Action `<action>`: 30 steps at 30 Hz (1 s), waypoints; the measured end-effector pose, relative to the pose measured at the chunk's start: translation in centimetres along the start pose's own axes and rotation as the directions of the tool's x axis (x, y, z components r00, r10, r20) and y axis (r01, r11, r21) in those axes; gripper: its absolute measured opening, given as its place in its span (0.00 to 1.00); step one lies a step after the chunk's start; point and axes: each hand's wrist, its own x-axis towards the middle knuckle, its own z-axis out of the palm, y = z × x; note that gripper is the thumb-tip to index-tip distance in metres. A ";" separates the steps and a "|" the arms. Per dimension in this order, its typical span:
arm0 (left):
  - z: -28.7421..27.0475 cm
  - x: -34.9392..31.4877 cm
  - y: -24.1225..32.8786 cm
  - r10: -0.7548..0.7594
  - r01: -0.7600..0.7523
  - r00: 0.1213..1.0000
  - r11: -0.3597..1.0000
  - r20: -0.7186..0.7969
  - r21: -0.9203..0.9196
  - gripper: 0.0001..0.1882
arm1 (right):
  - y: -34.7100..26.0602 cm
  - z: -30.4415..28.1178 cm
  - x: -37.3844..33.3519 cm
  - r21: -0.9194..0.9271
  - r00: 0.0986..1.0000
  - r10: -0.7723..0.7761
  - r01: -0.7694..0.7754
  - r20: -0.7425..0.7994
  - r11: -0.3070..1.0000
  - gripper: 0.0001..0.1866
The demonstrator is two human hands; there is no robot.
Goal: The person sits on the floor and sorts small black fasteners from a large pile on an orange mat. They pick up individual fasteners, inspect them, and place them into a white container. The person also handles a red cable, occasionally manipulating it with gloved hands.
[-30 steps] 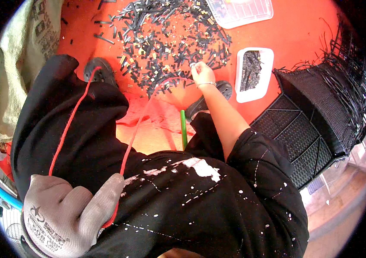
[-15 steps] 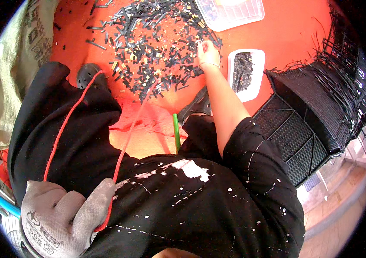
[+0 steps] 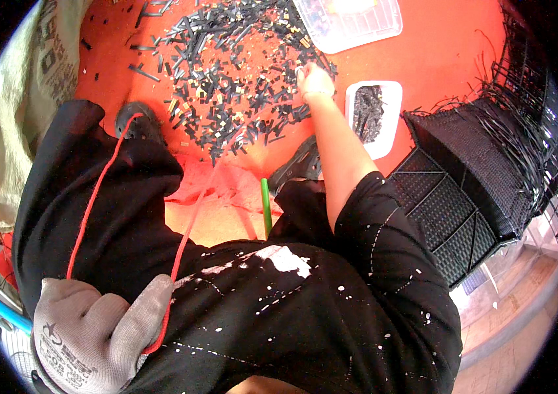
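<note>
My left hand (image 3: 95, 328), in a grey knitted glove, is at the lower left with its fingers curled. A red cord (image 3: 98, 187) comes from those fingers and another length of it runs along the thumb. My bare right hand (image 3: 314, 80) is stretched forward to the right edge of a pile of small black and tan strips (image 3: 220, 98). Its fingers are bent together. A small pale thing shows at the fingertips, too small to name. A bracelet circles the right wrist.
Right of my right arm stands a white tub (image 3: 394, 121) with black scraps. Beyond it lies a clear plastic tray (image 3: 351, 29). Black woven baskets (image 3: 463, 157) fill the right side. A green stick (image 3: 266, 209) stands between my legs. A woven sack (image 3: 13, 125) is at the left.
My right hand has shifted slightly left and stays by the pile's right edge. The cord's far ends have swung a little; the gloved left hand looks unchanged.
</note>
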 end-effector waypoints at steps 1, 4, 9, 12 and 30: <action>0.0 0.1 -0.2 0.006 -0.006 1.000 1.000 -0.001 -0.009 0.25 | 0.3 0.2 -0.8 -0.017 1.000 0.005 -0.005 0.023 1.000 0.16; 0.0 0.0 -0.3 0.004 -0.004 1.000 1.000 0.008 -0.026 0.25 | 1.1 1.8 -2.8 -0.019 0.988 -0.064 0.067 0.141 0.998 0.17; 0.3 -0.2 -0.3 -0.007 0.006 1.000 1.000 -0.014 -0.025 0.26 | 1.0 1.3 -4.1 0.143 0.983 -0.027 0.001 0.182 0.990 0.18; 0.0 -0.3 -0.4 -0.008 0.009 1.000 1.000 0.009 -0.020 0.25 | 1.9 1.0 -2.1 0.300 0.991 0.119 -0.130 0.055 0.945 0.16; 0.1 -0.5 -1.0 0.007 -0.007 1.000 1.000 0.006 -0.015 0.25 | -0.5 1.9 -1.9 0.185 0.999 0.039 -0.042 0.015 0.982 0.14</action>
